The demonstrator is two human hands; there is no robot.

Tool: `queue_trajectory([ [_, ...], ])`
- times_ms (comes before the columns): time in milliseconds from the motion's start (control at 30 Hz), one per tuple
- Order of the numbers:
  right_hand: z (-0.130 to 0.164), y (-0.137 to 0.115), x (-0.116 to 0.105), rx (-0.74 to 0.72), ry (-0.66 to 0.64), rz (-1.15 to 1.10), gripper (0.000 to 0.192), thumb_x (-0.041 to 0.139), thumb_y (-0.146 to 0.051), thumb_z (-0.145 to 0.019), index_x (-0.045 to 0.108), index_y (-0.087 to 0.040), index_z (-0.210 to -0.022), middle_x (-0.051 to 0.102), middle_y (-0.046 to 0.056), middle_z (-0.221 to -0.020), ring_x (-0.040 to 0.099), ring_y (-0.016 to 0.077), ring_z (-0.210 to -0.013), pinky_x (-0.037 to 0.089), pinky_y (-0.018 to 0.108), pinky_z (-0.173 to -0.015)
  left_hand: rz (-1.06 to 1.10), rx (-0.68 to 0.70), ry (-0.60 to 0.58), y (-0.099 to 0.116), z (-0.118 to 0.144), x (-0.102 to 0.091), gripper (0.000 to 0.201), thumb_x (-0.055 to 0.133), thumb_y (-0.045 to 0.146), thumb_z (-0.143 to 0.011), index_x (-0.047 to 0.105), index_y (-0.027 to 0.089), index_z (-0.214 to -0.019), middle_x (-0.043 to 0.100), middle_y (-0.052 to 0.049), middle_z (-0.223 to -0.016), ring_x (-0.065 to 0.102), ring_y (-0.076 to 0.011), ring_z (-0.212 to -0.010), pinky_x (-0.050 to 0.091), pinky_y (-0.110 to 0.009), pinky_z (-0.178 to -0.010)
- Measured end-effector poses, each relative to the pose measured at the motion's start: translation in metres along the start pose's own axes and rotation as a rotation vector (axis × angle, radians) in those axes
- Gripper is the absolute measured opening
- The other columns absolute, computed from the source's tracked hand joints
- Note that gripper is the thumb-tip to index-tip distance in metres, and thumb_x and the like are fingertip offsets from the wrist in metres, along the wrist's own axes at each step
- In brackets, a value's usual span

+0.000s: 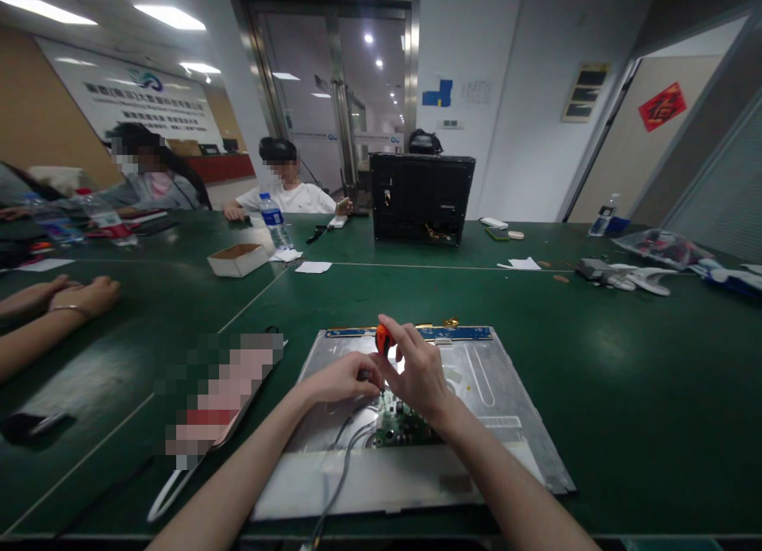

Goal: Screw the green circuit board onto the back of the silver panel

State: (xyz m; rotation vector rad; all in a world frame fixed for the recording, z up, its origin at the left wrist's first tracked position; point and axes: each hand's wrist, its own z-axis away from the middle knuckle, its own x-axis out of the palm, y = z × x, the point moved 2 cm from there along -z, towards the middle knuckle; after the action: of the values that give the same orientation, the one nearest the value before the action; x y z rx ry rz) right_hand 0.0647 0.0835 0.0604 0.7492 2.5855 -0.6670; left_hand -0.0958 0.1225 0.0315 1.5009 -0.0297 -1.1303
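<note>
Above the circuit board (pixel 398 424), an upright screwdriver (pixel 384 346) is gripped by the right hand (pixel 418 372); its tip is pinched by the left hand (pixel 345 378).

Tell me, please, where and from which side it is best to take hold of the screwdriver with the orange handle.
Probably by the orange handle of the screwdriver, from above. It stands nearly upright with its tip down on the green circuit board, so only the handle is free. The right hand already wraps it there, while the left hand is at the shaft near the tip.
</note>
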Motion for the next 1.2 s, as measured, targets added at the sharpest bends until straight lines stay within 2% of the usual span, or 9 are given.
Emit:
queue_trajectory([
  [167, 0.0009, -0.0037, -0.0006, -0.035, 0.033, -0.029, 0.058, 0.047, -0.020, -0.085, 0.031, -0.017, -0.140, 0.062, 0.004, -0.088, 0.057, 0.0131, -0.060, 0.049, 0.024, -0.053, 0.029, 0.058, -0.017, -0.0005, -0.0010, -0.0002, 0.013, 0.064, 0.027, -0.068, 0.061, 0.015, -0.069, 0.055, 0.002, -0.066, 0.049, -0.0142, -0.065, 0.038, -0.024, -0.062],
  [367, 0.0025, 0.0000, 0.0010, -0.031, 0.034, -0.041, 0.049, 0.051, -0.022, -0.084, 0.036, -0.020, -0.131, 0.060, 0.002, -0.085, 0.057, 0.0133, -0.062, 0.048, 0.024, -0.054, 0.008, 0.030, -0.009, 0.0021, 0.0003, -0.0003, 0.011, 0.064, 0.025, -0.068, 0.061, 0.015, -0.072, 0.058, 0.002, -0.070, 0.051, -0.0152, -0.068, 0.040, -0.024, -0.063],
  [567, 0.0019, 0.0027, 0.0019, 0.009, 0.036, 0.004, 0.044, 0.055, -0.030, -0.088, 0.045, -0.024, -0.130, 0.058, 0.004, -0.092, 0.056, 0.0119, -0.062, 0.044, 0.022, -0.049, -0.016, -0.011, -0.001, 0.0027, 0.0010, 0.0001, 0.010, 0.063, 0.024, -0.067, 0.065, 0.015, -0.071, 0.061, 0.000, -0.070, 0.053, -0.0162, -0.069, 0.042, -0.024, -0.064],
  [700, 0.0014, -0.0004, 0.0023, -0.038, 0.009, -0.005, 0.054, 0.049, -0.024, -0.089, 0.033, -0.021, -0.141, 0.061, 0.005, -0.091, 0.057, 0.0126, -0.062, 0.047, 0.023, -0.050, -0.004, 0.009, 0.005, -0.0016, -0.0007, -0.0002, 0.012, 0.064, 0.026, -0.067, 0.064, 0.014, -0.070, 0.059, 0.001, -0.069, 0.051, -0.0157, -0.067, 0.040, -0.024, -0.062],
  [800, 0.0016, -0.0019, 0.0017, -0.046, 0.031, -0.038, 0.060, 0.047, -0.020, -0.085, 0.027, -0.018, -0.142, 0.062, 0.004, -0.087, 0.058, 0.0132, -0.060, 0.049, 0.024, -0.053, 0.027, 0.060, -0.021, -0.0029, -0.0017, -0.0002, 0.011, 0.063, 0.025, -0.067, 0.063, 0.015, -0.072, 0.057, 0.002, -0.067, 0.049, -0.0145, -0.066, 0.039, -0.024, -0.062],
  [900, 0.0017, -0.0018, 0.0008, -0.036, 0.050, -0.060, 0.055, 0.049, -0.019, -0.083, 0.032, -0.019, -0.136, 0.062, 0.001, -0.082, 0.057, 0.0131, -0.058, 0.049, 0.024, -0.053, 0.046, 0.070, -0.034, -0.0026, -0.0017, -0.0004, 0.010, 0.063, 0.024, -0.067, 0.063, 0.016, -0.072, 0.057, 0.002, -0.067, 0.049, -0.0143, -0.065, 0.038, -0.024, -0.062],
  [1033, 0.0007, -0.0008, -0.0003, -0.046, 0.040, -0.044, 0.047, 0.051, -0.023, -0.085, 0.038, -0.022, -0.130, 0.060, 0.003, -0.087, 0.057, 0.0133, -0.062, 0.045, 0.022, -0.050, 0.010, 0.029, -0.002, -0.0007, -0.0005, -0.0008, 0.012, 0.065, 0.026, -0.067, 0.061, 0.015, -0.071, 0.058, 0.001, -0.069, 0.052, -0.0159, -0.067, 0.040, -0.025, -0.063],
  [1133, -0.0003, -0.0006, -0.0010, -0.028, 0.028, -0.004, 0.046, 0.052, -0.025, -0.087, 0.042, -0.024, -0.132, 0.060, 0.004, -0.090, 0.055, 0.0123, -0.060, 0.043, 0.022, -0.048, -0.013, 0.005, 0.004, 0.0001, 0.0003, -0.0003, 0.011, 0.064, 0.025, -0.067, 0.061, 0.015, -0.070, 0.059, 0.000, -0.070, 0.053, -0.0166, -0.069, 0.041, -0.025, -0.065],
  [1200, -0.0009, -0.0016, -0.0012, -0.029, 0.015, 0.004, 0.050, 0.051, -0.026, -0.089, 0.039, -0.023, -0.138, 0.060, 0.004, -0.091, 0.055, 0.0120, -0.059, 0.044, 0.022, -0.049, -0.009, -0.019, 0.010, -0.0009, 0.0001, -0.0001, 0.012, 0.064, 0.026, -0.067, 0.061, 0.014, -0.070, 0.056, 0.001, -0.067, 0.052, -0.0157, -0.066, 0.040, -0.025, -0.062],
])
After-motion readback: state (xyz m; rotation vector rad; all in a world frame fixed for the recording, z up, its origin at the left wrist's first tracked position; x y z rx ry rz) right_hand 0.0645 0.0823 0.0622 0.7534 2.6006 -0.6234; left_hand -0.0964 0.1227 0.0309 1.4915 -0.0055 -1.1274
